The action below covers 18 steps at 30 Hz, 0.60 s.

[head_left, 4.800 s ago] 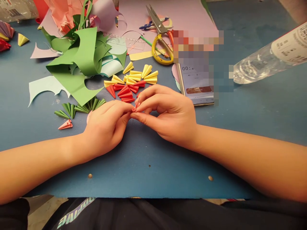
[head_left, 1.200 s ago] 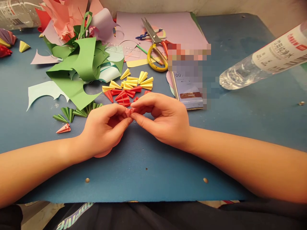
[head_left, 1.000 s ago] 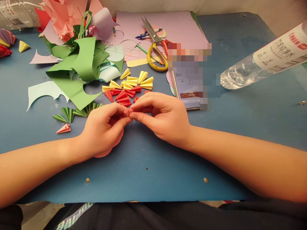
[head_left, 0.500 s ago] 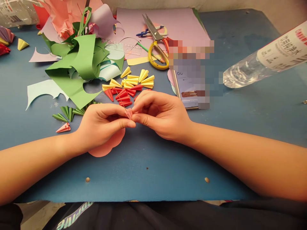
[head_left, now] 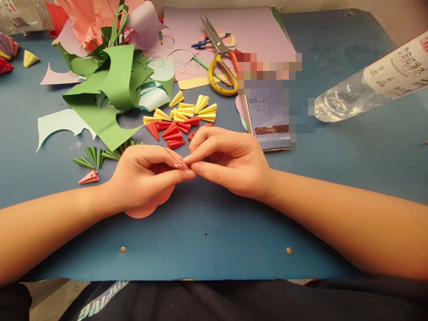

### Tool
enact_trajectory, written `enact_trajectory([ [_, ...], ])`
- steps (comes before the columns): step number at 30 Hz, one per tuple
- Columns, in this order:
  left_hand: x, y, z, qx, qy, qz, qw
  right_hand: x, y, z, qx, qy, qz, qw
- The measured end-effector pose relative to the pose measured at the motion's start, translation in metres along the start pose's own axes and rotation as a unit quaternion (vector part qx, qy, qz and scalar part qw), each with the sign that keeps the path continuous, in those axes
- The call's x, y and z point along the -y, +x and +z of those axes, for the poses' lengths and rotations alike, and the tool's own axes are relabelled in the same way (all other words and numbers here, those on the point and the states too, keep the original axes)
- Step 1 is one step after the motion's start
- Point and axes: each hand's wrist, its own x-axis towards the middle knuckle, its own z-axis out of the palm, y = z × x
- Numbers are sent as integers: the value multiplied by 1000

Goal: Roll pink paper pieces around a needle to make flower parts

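Between the fingertips of both hands is a small pink paper cone [head_left: 181,165], partly hidden. My left hand [head_left: 143,176] pinches it from the left, and my right hand [head_left: 230,162] pinches its right end. A thin dark line, like a needle or wire, slants up from the cone; its kind is unclear. Under my left hand lies a scalloped pink paper piece [head_left: 150,206]. Just beyond the hands sit several red paper cones [head_left: 173,132] and yellow paper cones [head_left: 187,110]. Green paper cones [head_left: 95,156] and pink cones [head_left: 88,177] lie left of my left hand.
Green paper scraps [head_left: 117,84] are heaped at the back left. Yellow-handled scissors [head_left: 219,62] rest on a lilac sheet [head_left: 254,31]. Right of them lies a phone [head_left: 267,120], partly blurred out. A clear water bottle [head_left: 351,93] lies at the right on the blue table [head_left: 207,254].
The pink cone has tilted over and my fingertips cover more of it. Both hands have shifted slightly right and remain together.
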Motion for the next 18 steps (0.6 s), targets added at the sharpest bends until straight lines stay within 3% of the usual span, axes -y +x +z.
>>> enact_trajectory([
  [6, -14, 1, 0, 88, 64, -40, 993, 3, 0, 1, -6, -41, 12, 999],
  [11, -12, -3, 4, 99, 143, -5, 985, 2, 1, 4, -23, -26, 21, 999],
  [15, -14, -3, 8, 93, 167, -35, 981, 0, 0, 9, -78, 15, 68, 995],
  [18, -23, -1, 7, 149, 176, -88, 969, -3, 2, 11, -144, 64, 109, 981],
])
